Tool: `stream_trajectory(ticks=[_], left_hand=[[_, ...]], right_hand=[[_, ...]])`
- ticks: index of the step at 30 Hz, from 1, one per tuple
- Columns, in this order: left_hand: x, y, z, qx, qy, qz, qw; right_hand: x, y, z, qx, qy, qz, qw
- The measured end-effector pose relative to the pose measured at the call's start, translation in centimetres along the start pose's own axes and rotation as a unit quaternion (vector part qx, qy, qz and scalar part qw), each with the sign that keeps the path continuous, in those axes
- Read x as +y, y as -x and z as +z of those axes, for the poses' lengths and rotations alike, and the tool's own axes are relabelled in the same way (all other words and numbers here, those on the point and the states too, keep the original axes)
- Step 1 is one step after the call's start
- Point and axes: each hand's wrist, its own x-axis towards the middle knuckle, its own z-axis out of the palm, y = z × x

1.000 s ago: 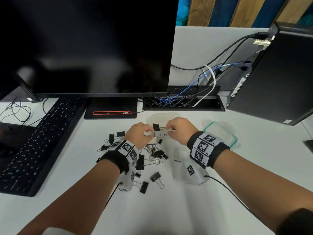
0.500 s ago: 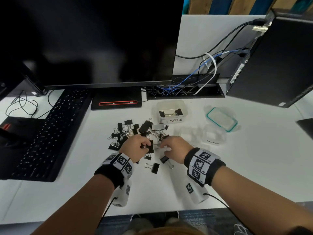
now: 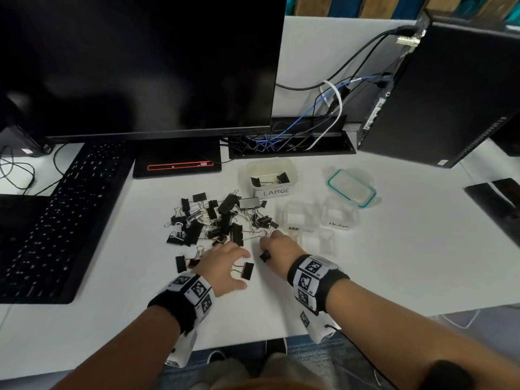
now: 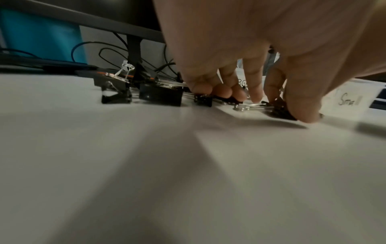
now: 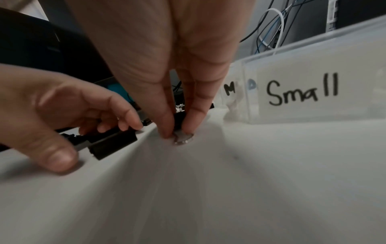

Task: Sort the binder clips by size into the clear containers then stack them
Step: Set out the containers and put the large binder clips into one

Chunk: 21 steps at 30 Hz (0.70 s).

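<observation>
A heap of black binder clips [image 3: 216,220] in mixed sizes lies mid-desk. My left hand [image 3: 237,273] is at the heap's near edge. Its thumb and fingers close round one black clip [image 3: 248,270], also seen in the right wrist view [image 5: 112,143]. Just to the right, my right hand [image 5: 180,132] pinches a small black clip [image 5: 179,120] between thumb and finger, with its silver handle on the desk. The clear box labelled LARGE [image 3: 271,175] holds one big clip. Clear boxes marked Medium [image 3: 339,215] and Small [image 5: 303,92] stand right of the heap.
A monitor [image 3: 140,66] and its base [image 3: 177,161] stand behind the heap, and a black keyboard [image 3: 56,220] lies to the left. A teal-rimmed lid [image 3: 351,188] rests by the Medium box. A computer tower [image 3: 450,94] and a cable tray [image 3: 289,142] are at the back right.
Both hands left the LARGE box and drew back to the near edge of the heap. The left hand settled round one clip and the right hand pinched a small one.
</observation>
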Motion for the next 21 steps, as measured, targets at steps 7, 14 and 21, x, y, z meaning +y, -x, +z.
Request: stream_trajectory(ticks=[7,14,21], left_hand=[[0.1,-0.4,0.3,0.021,-0.003,-0.002,1.000],[0.6,-1.0,-0.3,0.059,0.012,0.021,0.998],[2.5,-2.4,-2.4,0.103,0.052,0.042,0.992]], right_hand=[[-0.1,-0.3,-0.3,-0.002,0.006,0.007,1.000],[-0.1,-0.5,-1.5,0.013,-0.048,0.007,0.999],[1.0,-0.3,-4.8,0.089,-0.177,0.024,0.980]])
